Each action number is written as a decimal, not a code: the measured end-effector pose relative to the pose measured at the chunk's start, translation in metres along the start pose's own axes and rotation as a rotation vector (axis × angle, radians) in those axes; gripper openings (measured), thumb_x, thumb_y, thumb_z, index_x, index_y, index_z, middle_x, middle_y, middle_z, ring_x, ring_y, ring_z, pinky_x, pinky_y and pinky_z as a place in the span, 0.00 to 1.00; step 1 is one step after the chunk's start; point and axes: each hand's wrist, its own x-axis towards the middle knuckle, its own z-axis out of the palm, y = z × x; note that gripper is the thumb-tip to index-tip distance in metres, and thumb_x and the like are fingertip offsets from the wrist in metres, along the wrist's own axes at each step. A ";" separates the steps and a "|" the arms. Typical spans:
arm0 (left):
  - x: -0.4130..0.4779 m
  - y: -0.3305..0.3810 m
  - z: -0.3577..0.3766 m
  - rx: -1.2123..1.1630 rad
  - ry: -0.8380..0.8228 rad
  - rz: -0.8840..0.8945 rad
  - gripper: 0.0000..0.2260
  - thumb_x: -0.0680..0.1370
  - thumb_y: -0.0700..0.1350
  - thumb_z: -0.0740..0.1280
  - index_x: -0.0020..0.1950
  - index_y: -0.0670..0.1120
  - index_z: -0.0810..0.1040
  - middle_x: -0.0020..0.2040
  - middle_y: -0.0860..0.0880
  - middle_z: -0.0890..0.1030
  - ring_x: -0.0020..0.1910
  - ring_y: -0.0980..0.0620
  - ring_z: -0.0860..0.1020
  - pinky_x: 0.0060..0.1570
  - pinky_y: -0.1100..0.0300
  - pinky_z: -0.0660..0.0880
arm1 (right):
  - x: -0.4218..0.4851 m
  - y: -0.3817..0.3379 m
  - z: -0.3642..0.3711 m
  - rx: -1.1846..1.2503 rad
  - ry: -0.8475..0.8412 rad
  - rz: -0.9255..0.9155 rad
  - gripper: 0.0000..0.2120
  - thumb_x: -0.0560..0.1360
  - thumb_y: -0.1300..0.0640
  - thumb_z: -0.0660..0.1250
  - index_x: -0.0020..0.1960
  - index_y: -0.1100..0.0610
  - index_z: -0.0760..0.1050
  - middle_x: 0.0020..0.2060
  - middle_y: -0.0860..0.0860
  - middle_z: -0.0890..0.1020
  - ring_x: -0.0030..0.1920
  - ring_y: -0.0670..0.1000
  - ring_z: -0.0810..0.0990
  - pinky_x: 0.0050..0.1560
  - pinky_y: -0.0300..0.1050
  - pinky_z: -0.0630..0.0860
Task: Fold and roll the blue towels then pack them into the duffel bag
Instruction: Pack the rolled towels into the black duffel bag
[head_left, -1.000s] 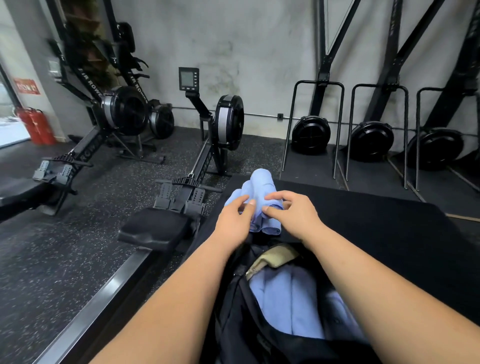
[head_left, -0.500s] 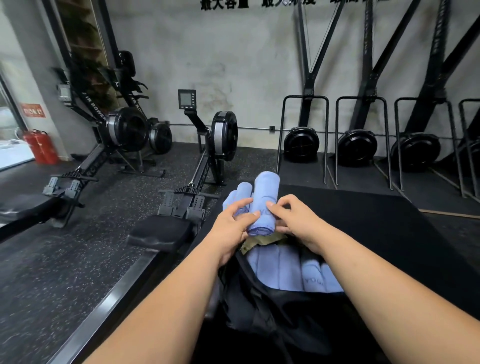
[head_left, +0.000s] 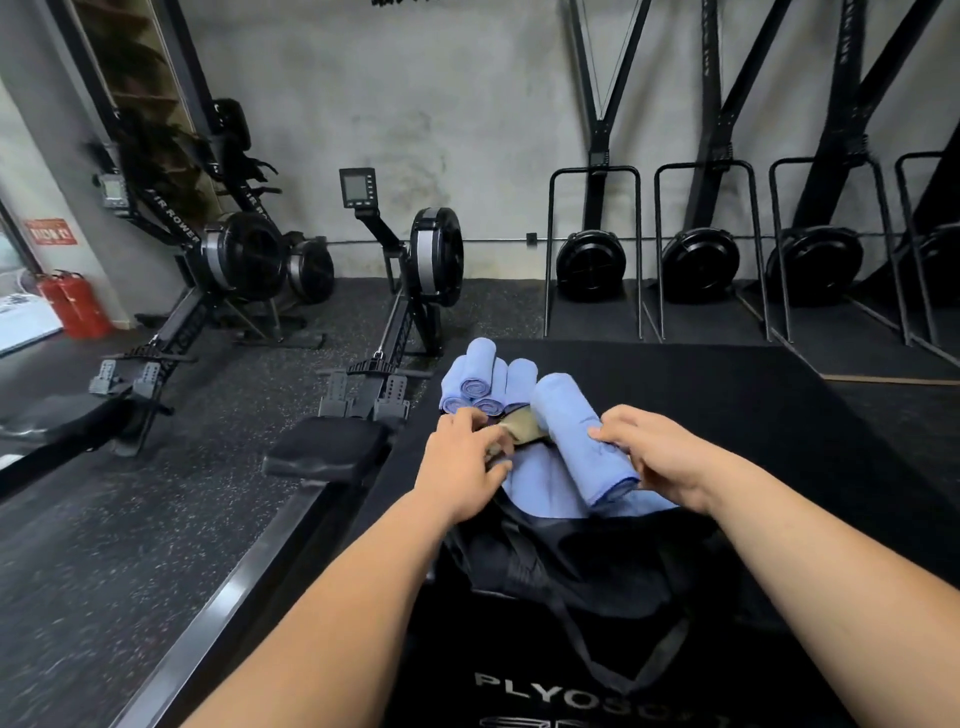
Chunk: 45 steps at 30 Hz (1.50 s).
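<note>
Holding a rolled towel (head_left: 569, 431) in the right hand (head_left: 662, 457), with the fingers over the roll's near end and the thumb side under it, clamped tight. The roll lies tilted across the mouth of the duffel bag (head_left: 571, 566). Its far end points away from the person and its near end sits just above the packed towels (head_left: 535, 486).

Those packed towels lie side by side inside the bag, at its far end.

The left hand (head_left: 460, 465) is at the bag's far-left rim, fingers curled onto a tan flap (head_left: 519, 421) there. The fingertips are blurred, so I can't tell the exact pinch, but the hand is closed on the flap, not flat.

A pile of spare rolls (head_left: 480, 382) sits just beyond the bag's far end, stacked, spiral ends facing the person. It touches or nearly touches the tan flap.

The bag is black and slumped, its mouth open toward the far side and a strap hanging down its near side. It sits on a black platform (head_left: 753, 415), with white "PLYO" lettering on the side nearest the person.

Left of the bag is a rowing machine (head_left: 415, 291). Its seat (head_left: 327, 447) is beside the bag's far-left corner, and its flywheel and monitor are further out.

Far left of the bag, red fire extinguishers (head_left: 75, 304) stand by the wall. Beyond the bag, black disc units in metal frames (head_left: 589, 265) line the wall.
</note>
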 end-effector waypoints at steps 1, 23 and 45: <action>-0.002 -0.001 0.003 0.055 -0.045 -0.004 0.13 0.78 0.57 0.70 0.62 0.61 0.80 0.69 0.51 0.71 0.65 0.43 0.69 0.62 0.50 0.70 | -0.004 0.004 -0.004 -0.020 -0.034 0.024 0.11 0.80 0.56 0.71 0.41 0.51 0.72 0.34 0.49 0.70 0.31 0.47 0.66 0.33 0.44 0.60; 0.014 -0.011 -0.020 -0.366 -0.187 -0.065 0.42 0.64 0.47 0.67 0.80 0.50 0.68 0.75 0.53 0.70 0.73 0.50 0.69 0.76 0.54 0.65 | 0.074 0.010 0.103 -0.719 0.301 0.012 0.20 0.79 0.47 0.69 0.61 0.59 0.69 0.58 0.59 0.81 0.60 0.63 0.79 0.51 0.51 0.71; 0.012 -0.016 -0.008 -0.529 -0.256 -0.052 0.47 0.70 0.45 0.82 0.84 0.53 0.61 0.77 0.61 0.66 0.72 0.77 0.62 0.75 0.71 0.60 | 0.068 0.055 0.088 -1.084 0.171 -0.327 0.21 0.79 0.37 0.68 0.70 0.39 0.77 0.58 0.46 0.78 0.61 0.53 0.75 0.53 0.51 0.77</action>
